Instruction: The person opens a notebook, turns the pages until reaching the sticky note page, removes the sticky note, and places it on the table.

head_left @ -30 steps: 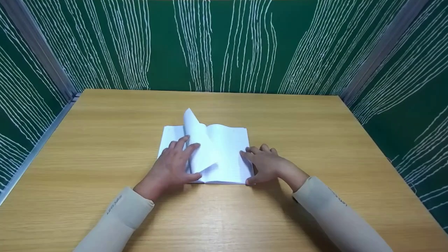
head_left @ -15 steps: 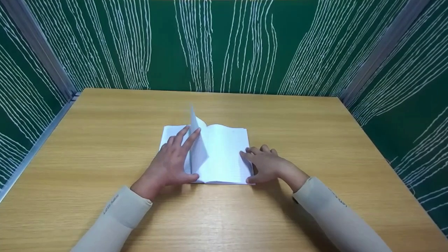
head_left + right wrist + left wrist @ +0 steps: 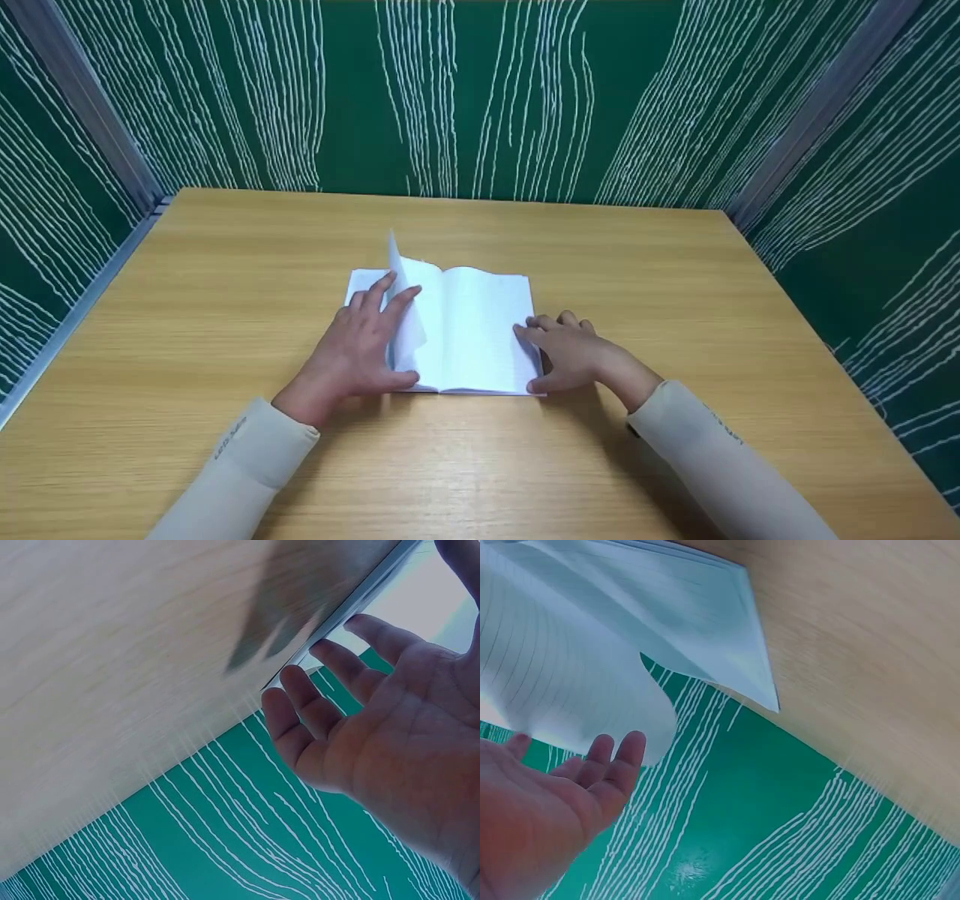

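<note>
A notebook (image 3: 484, 330) lies spread on the table, its lined pages facing up. One leaf (image 3: 409, 330) on the left side stands partly raised and bent. My left hand (image 3: 356, 345) is against this leaf with fingers spread, thumb low by the bottom edge. In the left wrist view the leaf (image 3: 562, 660) curves above the fingertips of the left hand (image 3: 547, 817). My right hand (image 3: 574, 352) rests at the right edge of the notebook, fingertips on the page and thumb at the lower corner. The right wrist view shows the right hand's (image 3: 405, 712) fingers slightly bent along that edge.
The wooden table (image 3: 465, 465) reaches out around the notebook on all sides. Green walls (image 3: 360, 97) with white wavy lines stand behind it and at both sides, with grey posts (image 3: 817, 112) at the corners.
The left hand has shifted a little left. The leaf rose steeply, then leaned left, uncovering more of the page beneath. The right hand has stayed in place.
</note>
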A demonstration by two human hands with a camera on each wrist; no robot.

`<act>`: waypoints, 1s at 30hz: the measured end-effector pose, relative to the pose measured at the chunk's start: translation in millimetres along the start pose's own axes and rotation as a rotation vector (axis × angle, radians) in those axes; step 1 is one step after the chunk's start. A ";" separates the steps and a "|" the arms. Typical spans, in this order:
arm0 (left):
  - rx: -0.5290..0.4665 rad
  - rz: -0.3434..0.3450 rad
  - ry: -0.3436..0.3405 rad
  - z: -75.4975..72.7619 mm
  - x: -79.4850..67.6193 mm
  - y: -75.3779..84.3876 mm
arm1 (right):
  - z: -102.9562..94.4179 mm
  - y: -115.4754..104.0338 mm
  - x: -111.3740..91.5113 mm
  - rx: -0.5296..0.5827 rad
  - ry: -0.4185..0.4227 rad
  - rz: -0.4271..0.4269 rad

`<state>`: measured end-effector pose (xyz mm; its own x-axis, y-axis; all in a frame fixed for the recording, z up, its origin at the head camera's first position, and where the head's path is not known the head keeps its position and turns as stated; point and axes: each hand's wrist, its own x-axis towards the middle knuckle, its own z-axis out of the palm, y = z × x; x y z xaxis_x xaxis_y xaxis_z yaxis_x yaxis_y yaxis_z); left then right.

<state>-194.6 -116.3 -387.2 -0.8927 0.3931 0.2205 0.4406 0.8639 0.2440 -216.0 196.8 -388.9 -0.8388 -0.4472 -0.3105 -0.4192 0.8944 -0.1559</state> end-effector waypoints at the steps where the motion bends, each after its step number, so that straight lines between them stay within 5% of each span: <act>1: 0.006 -0.016 -0.005 0.0 -0.1 0.0 | 0.2 0.3 0.1 0.002 0.001 -0.003; 10: 0.044 -0.210 -0.062 -1.0 -1.6 1.0 | 1.5 2.5 0.6 -0.016 0.001 0.003; 17: -0.021 -0.216 -0.164 2.4 -3.7 2.8 | 2.4 1.4 2.1 -0.008 0.007 0.027; 23: -0.223 -0.152 -0.252 5.3 2.2 13.7 | 2.4 -0.2 3.8 -0.015 0.018 0.042; 30: -0.281 0.030 -0.258 12.4 8.4 27.0 | 2.6 0.7 1.9 -0.005 0.057 0.001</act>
<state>-191.3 -85.8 -390.5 -0.8578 0.5139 -0.0047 0.4435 0.7448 0.4986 -217.0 196.6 -392.1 -0.8573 -0.4461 -0.2571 -0.4202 0.8947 -0.1512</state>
